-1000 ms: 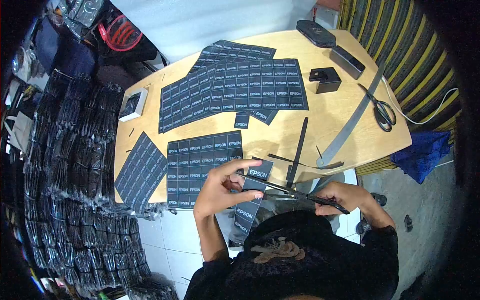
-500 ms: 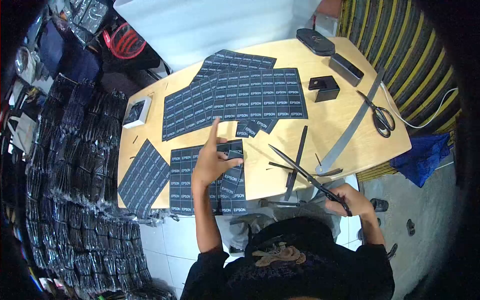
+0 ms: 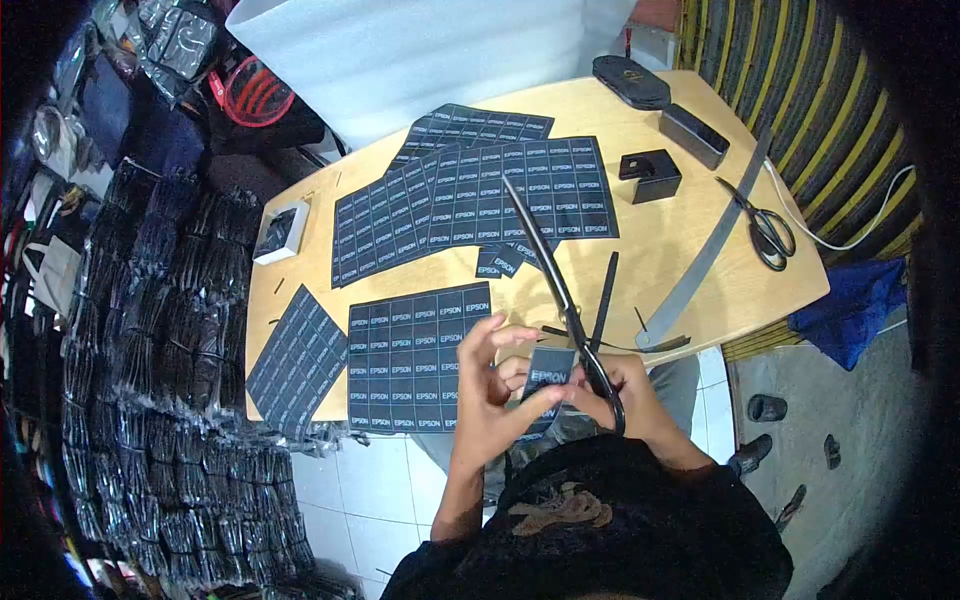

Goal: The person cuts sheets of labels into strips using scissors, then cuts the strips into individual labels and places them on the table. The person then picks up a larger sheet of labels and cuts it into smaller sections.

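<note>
Near the table's front edge, my left hand [image 3: 500, 395] pinches a small dark EPSON-printed strip [image 3: 549, 375] between thumb and fingers. My right hand [image 3: 625, 400] is wrapped round the handles of black scissors [image 3: 572, 315], whose long blades point up and away over the table. The right fingertips are close to the strip's right edge; whether they grip it too is unclear. A large EPSON label sheet [image 3: 405, 360] lies left of my left hand. Farther back, more EPSON sheets [image 3: 470, 190] overlap, with small cut pieces [image 3: 497, 262] at their lower edge.
A metal ruler [image 3: 705, 250], a second pair of scissors [image 3: 765, 230], a black open box [image 3: 650, 177] and a black case [image 3: 632, 82] are on the right. Dark strips [image 3: 605, 300] lie mid-table. On the left are a white box [image 3: 282, 232] and a tilted sheet [image 3: 298, 360].
My left hand has moved right and down with the small strip, off the large sheet. My right hand has come left to meet it, and the scissors now point more steeply away.
</note>
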Available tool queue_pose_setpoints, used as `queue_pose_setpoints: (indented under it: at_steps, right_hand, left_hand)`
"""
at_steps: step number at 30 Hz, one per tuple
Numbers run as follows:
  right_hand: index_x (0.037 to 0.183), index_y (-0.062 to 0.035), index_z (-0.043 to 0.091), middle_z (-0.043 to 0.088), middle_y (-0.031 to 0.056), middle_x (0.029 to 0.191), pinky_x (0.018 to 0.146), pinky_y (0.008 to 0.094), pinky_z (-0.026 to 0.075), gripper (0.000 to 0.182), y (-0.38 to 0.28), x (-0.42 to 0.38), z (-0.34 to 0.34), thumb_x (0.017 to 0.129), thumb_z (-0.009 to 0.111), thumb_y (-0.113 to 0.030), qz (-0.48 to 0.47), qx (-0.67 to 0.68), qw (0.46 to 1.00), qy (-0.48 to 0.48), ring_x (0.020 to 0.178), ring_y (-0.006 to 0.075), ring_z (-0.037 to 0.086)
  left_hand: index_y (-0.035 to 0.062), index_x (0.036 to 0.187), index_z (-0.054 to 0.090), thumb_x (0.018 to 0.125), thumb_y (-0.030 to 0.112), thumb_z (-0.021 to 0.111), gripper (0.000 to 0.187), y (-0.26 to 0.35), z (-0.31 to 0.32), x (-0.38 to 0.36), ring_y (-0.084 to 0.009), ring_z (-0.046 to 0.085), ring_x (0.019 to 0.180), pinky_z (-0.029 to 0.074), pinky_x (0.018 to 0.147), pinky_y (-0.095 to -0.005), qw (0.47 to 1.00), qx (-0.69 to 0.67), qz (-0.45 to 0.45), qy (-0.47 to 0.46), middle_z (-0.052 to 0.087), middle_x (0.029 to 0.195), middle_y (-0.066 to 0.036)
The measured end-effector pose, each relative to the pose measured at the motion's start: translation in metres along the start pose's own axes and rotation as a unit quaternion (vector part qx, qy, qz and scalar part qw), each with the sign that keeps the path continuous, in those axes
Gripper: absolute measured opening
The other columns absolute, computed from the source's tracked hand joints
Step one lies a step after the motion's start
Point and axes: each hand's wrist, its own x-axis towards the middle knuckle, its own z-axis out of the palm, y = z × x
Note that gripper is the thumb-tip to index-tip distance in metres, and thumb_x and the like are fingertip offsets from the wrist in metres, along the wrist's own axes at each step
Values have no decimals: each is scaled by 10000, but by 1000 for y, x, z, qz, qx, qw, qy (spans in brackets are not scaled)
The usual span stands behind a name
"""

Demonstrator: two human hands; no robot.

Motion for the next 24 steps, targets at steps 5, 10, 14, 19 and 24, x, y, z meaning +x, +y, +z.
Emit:
queue_pose_setpoints:
  at_steps: [5, 10, 14, 19, 24]
  right_hand:
    - [751, -10, 566, 527, -39, 637, 495, 185, 334, 105, -11, 5, -5, 790, 653, -53, 2, 6, 1000, 24, 574, 10, 438]
    - [738, -20, 563, 474, -51, 603, 479, 193, 302, 157, -11, 5, -15, 743, 703, -90, -28, 15, 998, -56, 542, 15, 405]
    - [789, -29, 560, 396, -69, 580, 474, 205, 265, 262, 6, -3, -31, 683, 770, -145, -23, 64, 992, -110, 526, 19, 354]
    - [811, -45, 551, 432, -46, 610, 502, 215, 318, 339, 0, -18, -55, 646, 806, -197, -2, -47, 991, -127, 554, 50, 406]
    - [822, -41, 546, 501, -11, 662, 548, 231, 383, 381, 15, -39, -83, 648, 801, -266, 89, -135, 970, -184, 609, 72, 474]
  left_hand:
    - [-19, 1141, 495, 716, -108, 651, 461, -3, -10, -17, -171, 554, 976, 471, 817, -269, 995, 93, 4, -47, 480, 1137, -144]
    - [-37, 1062, 582, 731, -128, 621, 345, -5, -14, -9, -155, 551, 972, 471, 801, -249, 987, 153, -40, -34, 519, 1083, -122]
    - [-61, 1068, 566, 713, -143, 632, 371, -1, -15, -3, -153, 555, 965, 475, 798, -238, 992, 121, -23, 15, 506, 1107, -114]
    - [-48, 1094, 563, 677, -124, 676, 439, 5, -25, 3, -158, 551, 971, 484, 790, -226, 994, 95, -8, 53, 490, 1127, -112]
    - [-45, 1104, 558, 678, -96, 690, 449, 3, -41, 5, -169, 544, 985, 466, 827, -245, 991, 108, 59, 46, 500, 1119, -116]
